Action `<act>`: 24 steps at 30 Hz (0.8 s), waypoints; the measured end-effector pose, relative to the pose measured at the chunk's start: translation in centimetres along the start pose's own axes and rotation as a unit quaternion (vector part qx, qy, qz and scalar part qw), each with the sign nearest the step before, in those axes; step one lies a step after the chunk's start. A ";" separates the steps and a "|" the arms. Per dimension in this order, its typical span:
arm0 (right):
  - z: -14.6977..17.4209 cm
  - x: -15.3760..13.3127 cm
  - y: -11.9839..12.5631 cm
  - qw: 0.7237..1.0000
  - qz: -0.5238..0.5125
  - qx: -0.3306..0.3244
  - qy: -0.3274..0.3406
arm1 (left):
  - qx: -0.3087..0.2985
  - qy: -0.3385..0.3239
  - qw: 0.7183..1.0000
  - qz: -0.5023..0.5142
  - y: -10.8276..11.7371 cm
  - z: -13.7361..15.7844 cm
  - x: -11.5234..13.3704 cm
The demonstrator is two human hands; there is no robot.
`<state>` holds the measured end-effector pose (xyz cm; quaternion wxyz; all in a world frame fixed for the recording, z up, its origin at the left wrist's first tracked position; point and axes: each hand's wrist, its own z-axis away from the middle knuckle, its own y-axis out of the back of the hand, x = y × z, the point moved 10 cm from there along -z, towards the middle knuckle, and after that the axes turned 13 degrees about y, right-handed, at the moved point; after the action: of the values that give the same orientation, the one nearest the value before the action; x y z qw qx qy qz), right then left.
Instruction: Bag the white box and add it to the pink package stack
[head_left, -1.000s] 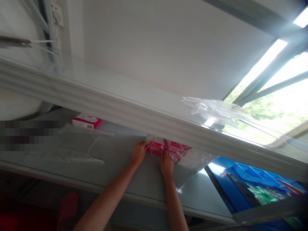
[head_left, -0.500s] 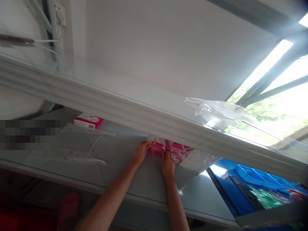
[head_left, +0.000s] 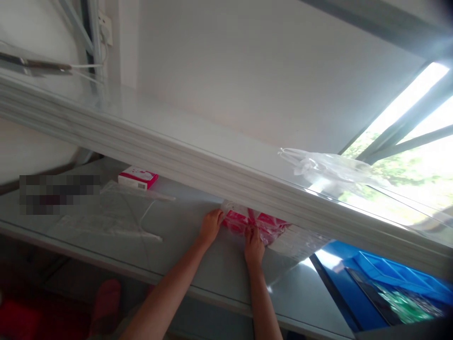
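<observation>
Crinkly clear plastic wraps the pink boxes in a see-through bag [head_left: 260, 225], which lies on the pale grey glass-topped desk [head_left: 212, 264], half tucked under the white shelf edge [head_left: 212, 165] that crosses the view. The left hand [head_left: 210, 226] presses its curled fingers on the bag's edge at 9 o'clock; the right hand [head_left: 254, 246] pinches the film at its 6 o'clock side. The bundle looks light, its wrap soft and slippery, so the firm box corners seem the best hold. At 10 o'clock from it, well apart, sits a small pink and white carton [head_left: 138, 178], with flat clear plastic bags [head_left: 113, 212] nearer. Another crumpled clear bag [head_left: 318, 167] rests on the shelf at 1 o'clock; a blue plastic tray [head_left: 385, 274] lies at 4 o'clock.
</observation>
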<state>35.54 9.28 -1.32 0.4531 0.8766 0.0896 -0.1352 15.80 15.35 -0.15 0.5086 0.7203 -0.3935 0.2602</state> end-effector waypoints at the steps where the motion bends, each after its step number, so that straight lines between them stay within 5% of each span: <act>1: 0.0 0.1 0.2 1.000 -0.002 0.010 -0.001 | 0.008 0.001 1.000 0.004 0.2 0.1 0.0; 8: 1.0 0.2 1.6 0.997 0.019 0.077 0.019 | 0.037 0.012 0.998 0.040 1.6 1.9 -0.1; 12: 1.5 0.5 2.6 0.993 0.031 0.114 0.018 | 0.056 0.025 0.996 0.068 4.3 4.3 0.1; 18: 2.6 -0.8 1.7 0.997 0.021 0.064 0.029 | 0.111 0.014 0.988 -0.109 14.2 7.3 -0.5; 21: 3.8 -3.3 0.6 0.997 -0.010 0.001 0.082 | 0.128 0.094 0.952 -0.260 20.2 6.5 -4.3; 24: 4.9 -5.6 -0.1 0.990 -0.023 -0.059 0.124 | 0.085 0.180 0.904 -0.378 23.9 5.8 -9.5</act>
<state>29.40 5.11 -2.35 0.4859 0.8562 0.1727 -0.0301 -9.47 8.64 3.13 0.5678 0.7963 0.0298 0.2063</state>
